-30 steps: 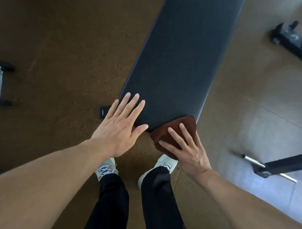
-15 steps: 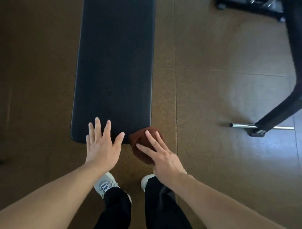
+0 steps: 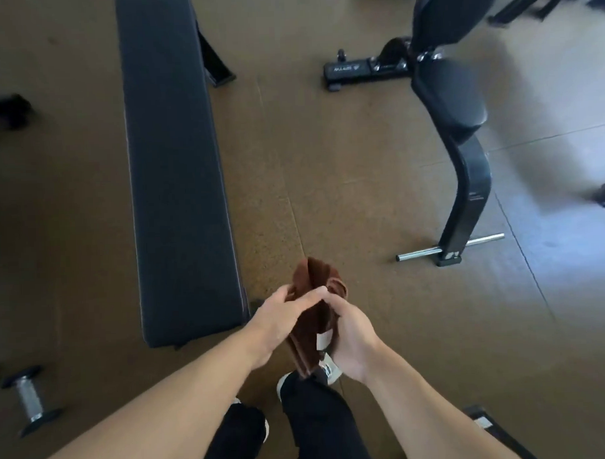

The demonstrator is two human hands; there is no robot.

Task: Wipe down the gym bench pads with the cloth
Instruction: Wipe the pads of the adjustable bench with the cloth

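The brown speckled floor [image 3: 344,179] carries everything here, with the long flat black bench [image 3: 179,171] standing on it as the landmark. To the right of the bench, well apart, an adjustable bench [image 3: 451,97] stands with its chrome foot bar [image 3: 449,247] resting on the floor. Left of the flat bench's near end lies a dumbbell [image 3: 30,398], and the person's shoes [image 3: 328,369] stand on the floor just past that near end, to its right.

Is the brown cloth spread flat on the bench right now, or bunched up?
Bunched up: the cloth is gathered between left hand and right hand, off the bench.
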